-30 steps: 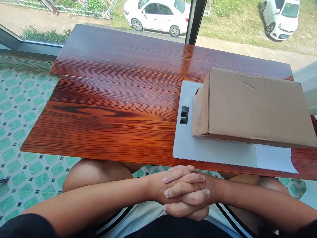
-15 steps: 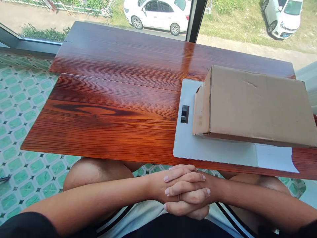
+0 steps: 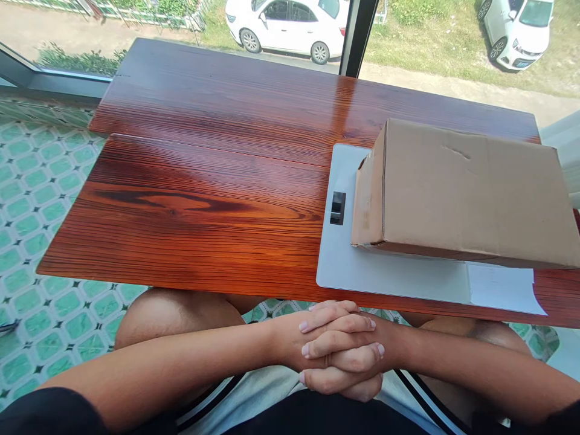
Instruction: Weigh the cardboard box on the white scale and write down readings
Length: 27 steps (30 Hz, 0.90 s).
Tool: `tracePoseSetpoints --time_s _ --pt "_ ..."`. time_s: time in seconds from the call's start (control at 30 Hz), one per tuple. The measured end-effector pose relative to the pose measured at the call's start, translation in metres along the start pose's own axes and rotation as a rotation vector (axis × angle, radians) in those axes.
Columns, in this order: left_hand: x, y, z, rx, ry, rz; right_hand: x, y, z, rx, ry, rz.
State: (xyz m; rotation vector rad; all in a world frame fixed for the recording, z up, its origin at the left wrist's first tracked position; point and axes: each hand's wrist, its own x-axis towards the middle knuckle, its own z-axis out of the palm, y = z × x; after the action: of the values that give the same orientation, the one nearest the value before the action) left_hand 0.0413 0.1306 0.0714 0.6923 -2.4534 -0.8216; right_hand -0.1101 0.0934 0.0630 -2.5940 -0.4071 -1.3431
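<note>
The box (image 3: pixel 466 193) is plain brown cardboard, a long flat block with a crease scored into its top and tape on its left end. Under it sits the scale (image 3: pixel 399 275), a smooth pale slab with rounded corners; its small dark display (image 3: pixel 338 208) shows just left of the box, though I can't make out a reading. The table (image 3: pixel 203 235) beneath is glossy reddish-brown wood with dark grain, its boards stretching well to the left of the box.

The box covers most of the scale. A white paper (image 3: pixel 502 289) pokes out along the box's near side, one edge curved. Beyond the box, past a dark window post (image 3: pixel 357 39), two white cars stand outside on the far side of the glass. Pale fabric hangs to the right of the box, and green-and-white tile floor (image 3: pixel 45 241) shows far to its left.

Nearer the sitter than the box, and apart from it, the left hand (image 3: pixel 292 341) and right hand (image 3: pixel 385 338) meet just off the table's near edge. Their fingers are laced, folded over each other's backs, grasping only one another. Both forearms angle inward from dark sleeves, over bare knees.
</note>
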Motion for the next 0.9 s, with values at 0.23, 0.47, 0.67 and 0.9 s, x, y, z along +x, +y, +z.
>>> tracePoseSetpoints --time_s 0.23,0.47,0.67,0.9 --pt "0.0029 -0.0035 0.0022 -0.028 0.023 0.035 0.0007 -0.0012 -0.0009 0.019 -0.026 0.032" --pt "0.0018 -0.0061 0.0036 -0.003 0.042 0.072 -0.0002 -0.0004 -0.0001 0.027 -0.014 0.032" --pt "0.0027 -0.008 0.0036 0.012 0.025 0.08 -0.0001 -0.0006 0.0015 0.035 0.012 0.048" --pt "0.0018 -0.0049 0.0087 -0.063 0.086 0.068 0.0009 -0.0001 0.0001 0.02 -0.022 0.028"
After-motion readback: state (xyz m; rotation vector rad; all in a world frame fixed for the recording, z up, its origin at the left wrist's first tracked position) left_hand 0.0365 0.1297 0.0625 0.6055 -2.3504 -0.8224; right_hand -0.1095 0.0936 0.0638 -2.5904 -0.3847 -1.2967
